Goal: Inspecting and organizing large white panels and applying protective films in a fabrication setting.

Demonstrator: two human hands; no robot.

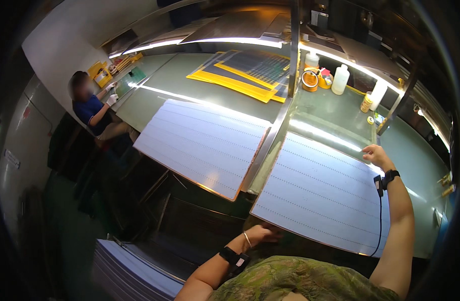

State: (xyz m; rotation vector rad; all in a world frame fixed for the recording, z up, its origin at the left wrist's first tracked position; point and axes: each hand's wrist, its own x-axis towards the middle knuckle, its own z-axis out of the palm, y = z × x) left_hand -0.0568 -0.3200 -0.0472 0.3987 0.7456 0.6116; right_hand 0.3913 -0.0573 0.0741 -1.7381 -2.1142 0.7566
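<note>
A large white panel [322,193] with rows of small dark dots and a thin copper-coloured edge lies in front of me on the bench. At its near edge, left of the middle, is my left hand [260,235]; its fingertips are in shadow beside or under the edge, so I cannot tell their grip. My right hand [379,156] is by the panel's far right corner with fingers curled in; what they hold, if anything, does not show. To the left lies a second, similar white panel [202,143], touched by neither hand.
A metal post [293,55] rises between the two panels. Behind stand a white bottle [341,80], an orange can [310,79] and a small yellow can [366,102]. Yellow-framed sheets [240,75] lie farther back. A gloved person [92,108] works at far left. Stacked panels [134,268] sit low left.
</note>
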